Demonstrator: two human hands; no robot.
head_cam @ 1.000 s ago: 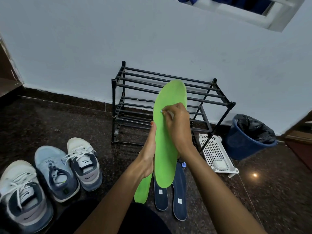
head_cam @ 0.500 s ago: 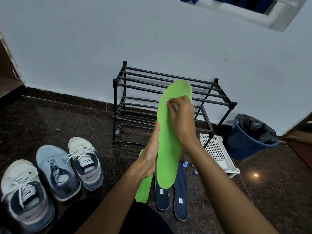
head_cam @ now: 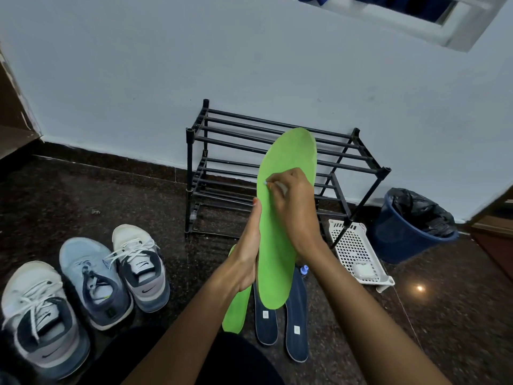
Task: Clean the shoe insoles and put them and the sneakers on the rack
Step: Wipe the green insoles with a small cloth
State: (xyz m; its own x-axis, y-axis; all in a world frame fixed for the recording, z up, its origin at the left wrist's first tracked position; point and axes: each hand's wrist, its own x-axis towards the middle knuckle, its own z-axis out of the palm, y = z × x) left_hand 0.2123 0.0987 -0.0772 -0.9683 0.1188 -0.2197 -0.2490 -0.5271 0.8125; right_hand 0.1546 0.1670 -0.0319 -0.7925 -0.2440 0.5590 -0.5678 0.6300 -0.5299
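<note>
Pale blue wall (head_cam: 111,79); dark speckled floor (head_cam: 69,190); white-framed window (head_cam: 458,31) upper right; light glint (head_cam: 420,288) on floor.

Both forearms reach forward, converging. Left hand (head_cam: 248,257) holds green insole (head_cam: 275,273) by edge, thumb pointing up. Right hand (head_cam: 291,201), fingers curled, pinches small white item (head_cam: 281,187) against insole face.

Home entry corner: a black tube-frame shoe rack (head_cam: 190,173) stands against a painted wall (head_cam: 194,65) under a window frame (head_cam: 416,26), sneakers (head_cam: 91,279) sit on the polished dark stone floor (head_cam: 111,195), and a liner-fitted blue bin (head_cam: 397,240) stands near the rack.
</note>
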